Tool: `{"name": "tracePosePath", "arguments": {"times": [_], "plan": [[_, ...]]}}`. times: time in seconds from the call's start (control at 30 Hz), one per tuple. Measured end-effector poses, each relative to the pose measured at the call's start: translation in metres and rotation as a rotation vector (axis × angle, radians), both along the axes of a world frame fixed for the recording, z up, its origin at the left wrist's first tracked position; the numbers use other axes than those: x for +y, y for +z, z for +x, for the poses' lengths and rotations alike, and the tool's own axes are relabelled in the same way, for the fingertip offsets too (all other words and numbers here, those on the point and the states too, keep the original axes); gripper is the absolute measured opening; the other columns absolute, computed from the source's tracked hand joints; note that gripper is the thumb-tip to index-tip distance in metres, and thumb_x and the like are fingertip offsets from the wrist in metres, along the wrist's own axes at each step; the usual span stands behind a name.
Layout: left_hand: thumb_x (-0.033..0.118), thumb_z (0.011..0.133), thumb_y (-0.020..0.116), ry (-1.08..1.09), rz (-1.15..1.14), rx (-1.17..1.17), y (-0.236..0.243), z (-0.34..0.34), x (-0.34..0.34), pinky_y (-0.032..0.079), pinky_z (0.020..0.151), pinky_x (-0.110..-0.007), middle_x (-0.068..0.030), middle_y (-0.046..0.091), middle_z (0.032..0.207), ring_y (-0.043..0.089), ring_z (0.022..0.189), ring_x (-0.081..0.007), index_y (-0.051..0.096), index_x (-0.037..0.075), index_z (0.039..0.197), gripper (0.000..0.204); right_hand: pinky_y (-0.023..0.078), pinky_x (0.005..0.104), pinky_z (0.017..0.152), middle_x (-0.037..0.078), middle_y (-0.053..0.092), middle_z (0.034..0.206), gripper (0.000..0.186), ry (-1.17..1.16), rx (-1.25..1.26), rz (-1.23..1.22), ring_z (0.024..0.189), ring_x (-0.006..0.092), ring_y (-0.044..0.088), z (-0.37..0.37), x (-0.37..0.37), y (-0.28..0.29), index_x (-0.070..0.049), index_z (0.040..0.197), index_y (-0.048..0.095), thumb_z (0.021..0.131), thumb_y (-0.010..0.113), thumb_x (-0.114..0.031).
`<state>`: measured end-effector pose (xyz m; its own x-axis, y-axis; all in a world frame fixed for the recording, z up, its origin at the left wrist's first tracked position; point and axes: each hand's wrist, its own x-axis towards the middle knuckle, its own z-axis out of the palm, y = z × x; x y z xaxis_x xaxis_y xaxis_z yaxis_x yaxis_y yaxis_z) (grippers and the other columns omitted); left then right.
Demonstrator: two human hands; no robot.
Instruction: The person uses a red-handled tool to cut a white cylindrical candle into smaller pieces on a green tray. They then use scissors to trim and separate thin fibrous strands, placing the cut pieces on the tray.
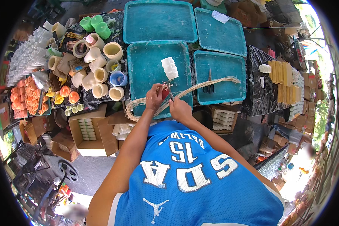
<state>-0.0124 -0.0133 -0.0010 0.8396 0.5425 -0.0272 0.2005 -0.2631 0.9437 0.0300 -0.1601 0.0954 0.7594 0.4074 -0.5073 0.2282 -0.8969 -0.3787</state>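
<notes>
Over the near left green tray (pixel 139 62), my left hand (pixel 153 100) is closed on a small red piece (pixel 165 93) with pale bits at its upper end. My right hand (pixel 180 110) grips a slim metal tool (pixel 171 93), its tip beside the red piece; its exact kind is too small to tell. Just beyond both hands, a white knobbly candle (pixel 170 68) lies on the tray. A bundle of long straw-coloured strands (pixel 199 87) runs under and past my hands, looping at the left. Dark-handled scissors (pixel 209 84) lie in the tray to the right.
Two more green trays (pixel 160 22) (pixel 222 32) are at the back. Cream cup-like moulds (pixel 113 51) crowd the left, with orange pieces (pixel 26 96) beyond. Yellow slabs (pixel 282 73) stand at right. Open cardboard boxes (pixel 101 137) sit below the table's front edge.
</notes>
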Motion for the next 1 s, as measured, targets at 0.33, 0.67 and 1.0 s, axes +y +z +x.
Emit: {"name": "tracePosePath", "arguments": {"times": [0.33,0.67,1.0], "plan": [[0.012,0.101,0.064,0.004,0.010,-0.019,-0.008,0.000,-0.002,0.056,0.071,-0.049,-0.0198,0.076,0.093,0.073,0.085,-0.0435,0.063,0.010,0.114,0.013,0.053,0.0624,0.071,0.025,0.072,0.081,0.037,0.114,-0.042,0.011,0.077,0.0484,0.071,-0.002,0.002,-0.011,-0.002,0.101,0.055,0.106,0.050,-0.039],[0.009,0.100,0.064,0.017,-0.004,-0.033,-0.010,0.001,-0.004,0.056,0.070,-0.049,-0.0197,0.076,0.094,0.073,0.085,-0.0436,0.064,0.011,0.114,0.014,0.055,0.0605,0.066,0.026,0.072,0.079,0.035,0.158,-0.078,-0.019,0.074,0.0466,0.072,-0.011,-0.002,-0.024,-0.002,0.102,0.053,0.106,0.052,-0.037],[0.007,0.097,0.063,-0.045,0.029,-0.005,-0.011,-0.002,-0.010,0.056,0.073,-0.050,-0.0185,0.076,0.096,0.073,0.087,-0.0428,0.063,0.011,0.116,0.019,0.055,0.0606,0.070,0.027,0.072,0.084,0.035,0.093,-0.025,-0.011,0.078,0.0482,0.072,-0.016,0.004,-0.024,0.000,0.105,0.055,0.105,0.054,-0.035]]}}
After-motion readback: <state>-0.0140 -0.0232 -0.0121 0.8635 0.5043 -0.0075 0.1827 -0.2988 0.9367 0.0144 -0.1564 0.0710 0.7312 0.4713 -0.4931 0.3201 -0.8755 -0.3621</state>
